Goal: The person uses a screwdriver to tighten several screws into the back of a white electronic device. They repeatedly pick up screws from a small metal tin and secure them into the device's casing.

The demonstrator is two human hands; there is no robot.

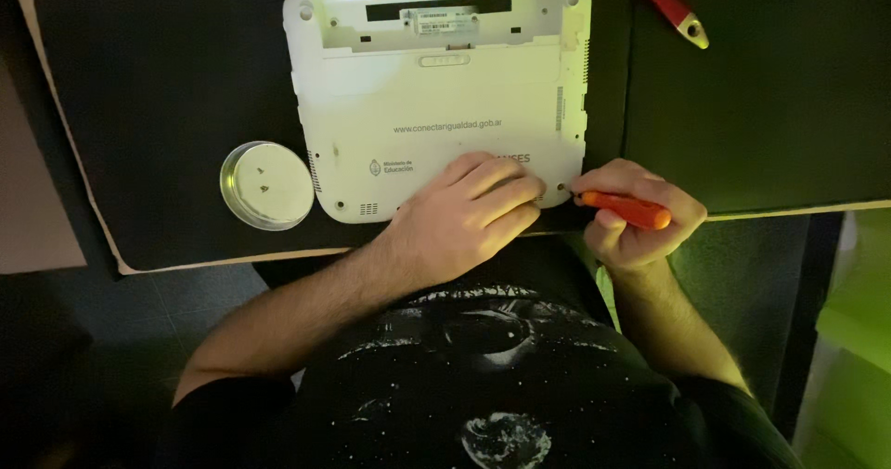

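A white laptop (pixel 436 89) lies bottom side up on a dark mat (pixel 167 107), with its battery bay open at the far edge. My left hand (pixel 464 214) rests flat on the laptop's near edge, fingers spread toward the right corner. My right hand (pixel 636 214) is closed around a small orange-handled screwdriver (pixel 631 209). Its tip points left at the laptop's near right corner, by a screw hole.
A round shallow metal dish (pixel 267 185) with two small screws in it sits left of the laptop. A red-handled tool (pixel 670 5) lies at the far right on the mat. The table edge runs just below my hands.
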